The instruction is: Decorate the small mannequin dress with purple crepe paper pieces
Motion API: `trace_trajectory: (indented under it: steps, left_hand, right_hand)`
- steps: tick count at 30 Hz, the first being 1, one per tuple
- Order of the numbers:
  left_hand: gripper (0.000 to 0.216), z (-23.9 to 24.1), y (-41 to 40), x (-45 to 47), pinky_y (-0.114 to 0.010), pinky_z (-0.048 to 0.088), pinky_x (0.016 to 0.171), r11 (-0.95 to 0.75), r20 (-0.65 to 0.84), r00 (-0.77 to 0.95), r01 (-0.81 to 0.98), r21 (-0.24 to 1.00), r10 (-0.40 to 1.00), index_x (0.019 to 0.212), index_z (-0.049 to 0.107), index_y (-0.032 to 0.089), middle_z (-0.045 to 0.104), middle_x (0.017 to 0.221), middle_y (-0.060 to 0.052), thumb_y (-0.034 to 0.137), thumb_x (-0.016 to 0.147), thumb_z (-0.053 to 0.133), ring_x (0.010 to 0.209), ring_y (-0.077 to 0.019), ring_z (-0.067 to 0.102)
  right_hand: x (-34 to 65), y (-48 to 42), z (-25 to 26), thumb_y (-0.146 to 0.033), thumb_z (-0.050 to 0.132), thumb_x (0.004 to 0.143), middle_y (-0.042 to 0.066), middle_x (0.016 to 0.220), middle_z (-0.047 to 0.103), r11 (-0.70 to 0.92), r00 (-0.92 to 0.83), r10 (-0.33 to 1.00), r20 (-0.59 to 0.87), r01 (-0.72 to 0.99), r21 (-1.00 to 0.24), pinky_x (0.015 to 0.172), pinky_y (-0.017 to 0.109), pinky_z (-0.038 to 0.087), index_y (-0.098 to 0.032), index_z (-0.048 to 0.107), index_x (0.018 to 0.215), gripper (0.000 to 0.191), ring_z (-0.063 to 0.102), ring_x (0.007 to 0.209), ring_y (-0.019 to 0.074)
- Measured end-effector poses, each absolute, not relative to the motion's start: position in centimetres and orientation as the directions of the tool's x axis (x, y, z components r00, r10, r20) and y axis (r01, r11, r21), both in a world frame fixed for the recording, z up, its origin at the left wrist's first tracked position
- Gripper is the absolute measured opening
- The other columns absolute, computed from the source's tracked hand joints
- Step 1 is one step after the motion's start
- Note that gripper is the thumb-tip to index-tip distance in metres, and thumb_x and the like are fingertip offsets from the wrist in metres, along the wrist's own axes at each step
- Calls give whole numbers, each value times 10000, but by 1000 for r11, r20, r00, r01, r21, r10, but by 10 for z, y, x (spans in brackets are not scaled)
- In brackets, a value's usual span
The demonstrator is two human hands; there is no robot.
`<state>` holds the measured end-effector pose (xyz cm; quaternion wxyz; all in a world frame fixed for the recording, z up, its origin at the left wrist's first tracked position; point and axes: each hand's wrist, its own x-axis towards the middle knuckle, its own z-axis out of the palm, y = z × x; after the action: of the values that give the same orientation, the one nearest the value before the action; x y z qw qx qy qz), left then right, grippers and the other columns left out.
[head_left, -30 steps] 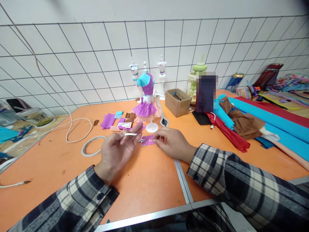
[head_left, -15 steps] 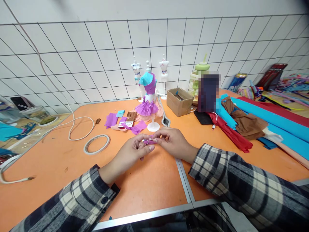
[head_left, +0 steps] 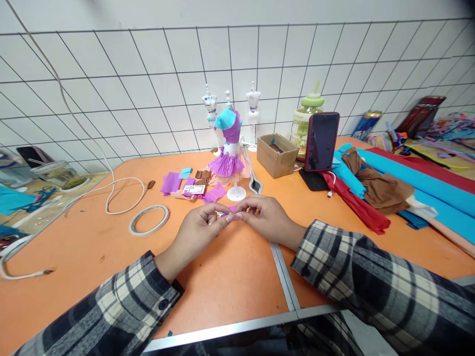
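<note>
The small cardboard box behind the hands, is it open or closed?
Open. The cardboard box has its top flaps standing up, and its inside is visible from above.

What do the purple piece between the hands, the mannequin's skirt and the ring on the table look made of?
The purple piece, pinched by left hand and right hand: thin matte paper, probably crepe. The skirt: crepe paper too, by its fine matte pleats. The ring: likely a tape roll, thin, whitish, faintly glossy.
</note>
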<state>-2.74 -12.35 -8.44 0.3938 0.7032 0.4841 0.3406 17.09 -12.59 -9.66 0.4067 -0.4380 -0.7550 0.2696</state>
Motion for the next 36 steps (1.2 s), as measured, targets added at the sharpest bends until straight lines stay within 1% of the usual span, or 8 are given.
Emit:
trace_trajectory:
  steps: [6,15,18,22,26,30,33,36]
  left_hand:
    - [310,-82,-122,-28,-240,245,496,-267,104,318,527,807,942,819,685,181,364,541,73,489,795,649,494,-106,351]
    - [203,-72,-127,-31,-257,268,522,-389,56,429,748,538,902,812,661,197,449,556,50,367,857,559,516,-126,397]
    - [227,-70,-129,-33,-252,299,521,-403,-6,564,597,694,826,766,577,197,420,595,49,386,877,523,536,-123,390]
    - [212,-73,-133,-31,-245,408,531,-226,-37,649,317,921,760,738,478,210,419,637,44,359,889,472,549,-121,413]
    - [252,-79,-133,-27,-251,447,487,52,-110,675,106,993,729,675,395,226,321,523,74,327,900,445,448,-106,293]
    - [248,-80,-126,-27,-225,457,507,352,-189,643,-134,926,742,689,423,206,265,513,89,293,918,463,419,-80,248]
    - [239,-79,-123,-27,-249,522,624,452,-238,572,-265,852,785,720,485,189,329,533,67,281,940,468,479,-90,372]
    - [242,-82,-126,-24,-282,546,678,481,-281,535,-280,831,797,720,522,176,355,548,57,277,939,497,516,-98,419]
  right_hand:
    - [172,-128,-94,-184,674,870,2,839,694,479,-288,878,383,485,-732,656,246,413,-189,734,873,60,571,711,117]
    - [180,-133,-90,-232,524,973,29,950,674,621,-470,773,426,698,-356,631,274,315,-205,671,980,150,590,851,166]
    - [181,-135,-88,-252,451,1000,35,936,636,642,-516,756,404,704,-303,621,282,296,-203,620,992,176,557,814,170]
    - [178,-139,-87,-254,394,1012,34,920,622,686,-554,725,409,634,-357,655,290,313,-202,564,986,180,533,797,175]
    - [173,-135,-92,-272,432,991,12,877,616,604,-478,788,388,479,-637,684,284,373,-208,558,959,145,541,781,159]
    - [178,-120,-96,-296,441,957,-13,867,605,304,-216,940,265,177,-936,536,254,392,-234,500,1227,283,495,573,117]
    - [185,-117,-94,-325,552,923,-14,840,605,403,-60,913,404,298,-865,521,260,384,-224,563,1210,304,453,524,102]
    - [184,-127,-92,-359,643,911,25,896,676,665,-305,738,601,477,-575,666,285,452,-223,665,1126,255,589,709,143]
